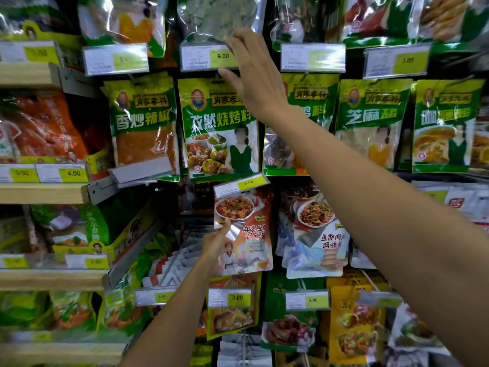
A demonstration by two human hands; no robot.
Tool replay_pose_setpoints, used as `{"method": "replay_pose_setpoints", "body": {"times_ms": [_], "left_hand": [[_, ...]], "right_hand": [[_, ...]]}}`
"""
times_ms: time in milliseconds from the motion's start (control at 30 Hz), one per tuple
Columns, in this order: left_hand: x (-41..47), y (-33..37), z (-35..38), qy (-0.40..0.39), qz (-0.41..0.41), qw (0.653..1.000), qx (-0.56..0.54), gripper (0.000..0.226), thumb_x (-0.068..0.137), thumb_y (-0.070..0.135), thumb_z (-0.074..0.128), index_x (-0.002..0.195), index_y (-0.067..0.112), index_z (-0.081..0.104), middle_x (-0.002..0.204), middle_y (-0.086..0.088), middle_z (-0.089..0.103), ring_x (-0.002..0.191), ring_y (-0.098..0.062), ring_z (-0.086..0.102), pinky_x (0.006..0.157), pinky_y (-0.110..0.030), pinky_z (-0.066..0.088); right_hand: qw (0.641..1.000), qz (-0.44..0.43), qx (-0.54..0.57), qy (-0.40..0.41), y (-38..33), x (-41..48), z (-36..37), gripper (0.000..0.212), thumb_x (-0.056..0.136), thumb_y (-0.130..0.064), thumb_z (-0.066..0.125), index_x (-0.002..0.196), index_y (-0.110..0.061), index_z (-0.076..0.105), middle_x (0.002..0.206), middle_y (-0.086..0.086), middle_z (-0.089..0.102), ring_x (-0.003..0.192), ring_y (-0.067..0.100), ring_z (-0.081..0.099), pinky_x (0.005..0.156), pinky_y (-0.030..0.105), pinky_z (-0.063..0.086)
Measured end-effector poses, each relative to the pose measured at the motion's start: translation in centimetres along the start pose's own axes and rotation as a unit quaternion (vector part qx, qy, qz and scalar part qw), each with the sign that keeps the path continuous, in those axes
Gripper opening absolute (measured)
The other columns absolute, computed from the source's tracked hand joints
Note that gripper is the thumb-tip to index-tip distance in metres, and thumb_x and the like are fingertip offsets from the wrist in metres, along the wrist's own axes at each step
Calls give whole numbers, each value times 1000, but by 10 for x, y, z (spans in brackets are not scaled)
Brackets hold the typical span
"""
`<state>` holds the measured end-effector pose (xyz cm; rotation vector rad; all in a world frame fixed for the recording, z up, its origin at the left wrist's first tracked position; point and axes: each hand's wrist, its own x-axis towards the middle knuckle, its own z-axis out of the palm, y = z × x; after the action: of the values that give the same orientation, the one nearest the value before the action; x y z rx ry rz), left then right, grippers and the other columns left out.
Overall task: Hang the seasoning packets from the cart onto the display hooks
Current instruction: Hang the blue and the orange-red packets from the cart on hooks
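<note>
Clear bag (211,17): holding dried leaves. Red seasoning packet (247,234): top pointing up, long axis vertical; left hand (215,243) pinching its left edge. Right hand (255,78): fingers spread, touching price label (203,58).

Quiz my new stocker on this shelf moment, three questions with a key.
1. True or false: the left hand holds the mapo tofu seasoning packet at its left edge.
2. Which price shows on the price tag that the right hand reaches? A 3.00, B 6.00, C 4.00.
3. Fill in: the hand reaching higher on the display is the ___ hand.

Key: 1 true; 2 B; 3 right.
</note>
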<state>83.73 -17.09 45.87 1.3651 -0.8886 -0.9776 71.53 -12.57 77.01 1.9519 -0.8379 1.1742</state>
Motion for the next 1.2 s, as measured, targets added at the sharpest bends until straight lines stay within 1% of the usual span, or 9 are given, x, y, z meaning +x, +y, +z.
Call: {"method": "replay_pose_setpoints", "body": {"times_ms": [133, 267, 400, 500, 667, 800, 900, 1067, 1200], "left_hand": [[8, 4, 4, 1, -8, 1000, 9, 61, 80, 62, 59, 61, 5, 55, 48, -7, 54, 53, -19, 49, 62, -29, 41], [6, 4, -2, 12, 1, 999, 34, 49, 79, 59, 65, 59, 15, 53, 42, 6, 57, 52, -11, 53, 51, -22, 42], [-1, 3, -14, 7, 61, 994, 92, 45, 86, 48, 63, 72, 5, 54, 69, -15, 53, 69, -23, 54, 63, -31, 38], [-9, 2, -20, 7, 132, 970, 202, 49, 92, 42, 56, 61, 5, 50, 55, -12, 44, 57, -24, 46, 60, -30, 31], [-30, 13, -29, 2, 202, 915, 348, 37, 97, 39, 49, 88, 9, 69, 44, 0, 47, 38, -5, 49, 38, -18, 27], [-54, 16, -30, 51, 230, 893, 384, 35, 99, 32, 47, 105, 4, 67, 50, -9, 51, 55, -32, 57, 46, -28, 29], [-80, 12, -16, 51, 302, 881, 361, 23, 99, 21, 47, 94, 11, 67, 49, 3, 43, 42, -10, 40, 41, -26, 25], [-130, -3, 40, -83, 325, 904, 263, 21, 100, 24, 44, 85, 20, 59, 58, -1, 54, 52, -12, 49, 47, -30, 32], [-177, -32, 111, -208, 262, 920, 203, 25, 101, 25, 41, 92, 19, 64, 74, 6, 63, 70, -11, 62, 56, -14, 42]], "right_hand": [[1000, 5, 2, 11, 0, -2, 4, 51, 100, -37, 43, 142, -8, 36, 145, 5, 36, 137, 16, 30, 111, 18, 24], [1000, 9, 8, 27, -3, -4, 3, 51, 99, -35, 45, 141, -7, 38, 144, 6, 38, 137, 16, 31, 111, 17, 22], [998, 26, 30, 46, -9, -13, 1, 48, 99, -29, 46, 139, -3, 41, 143, 11, 41, 137, 21, 34, 112, 21, 22], [996, 40, 55, 55, -15, -23, -2, 44, 99, -25, 46, 136, -1, 45, 139, 14, 45, 133, 25, 39, 111, 25, 28], [990, 82, 103, 44, -17, -45, -15, 40, 99, -21, 48, 132, 0, 50, 135, 14, 50, 131, 25, 42, 107, 26, 31], [979, 128, 153, 40, -10, -91, -35, 31, 99, -16, 48, 124, 0, 57, 125, 14, 57, 122, 26, 48, 101, 24, 33], [962, 203, 179, 42, 0, -148, -54, 25, 99, -13, 48, 116, 0, 62, 115, 13, 62, 111, 24, 55, 92, 20, 36], [917, 351, 189, 4, 19, -271, -89, 21, 99, -15, 50, 109, -5, 66, 99, 2, 65, 89, 10, 56, 76, 11, 41], [848, 498, 178, -39, 40, -375, -126, 20, 100, -25, 49, 105, -19, 67, 85, -13, 63, 76, -2, 59, 65, 13, 45]]}}
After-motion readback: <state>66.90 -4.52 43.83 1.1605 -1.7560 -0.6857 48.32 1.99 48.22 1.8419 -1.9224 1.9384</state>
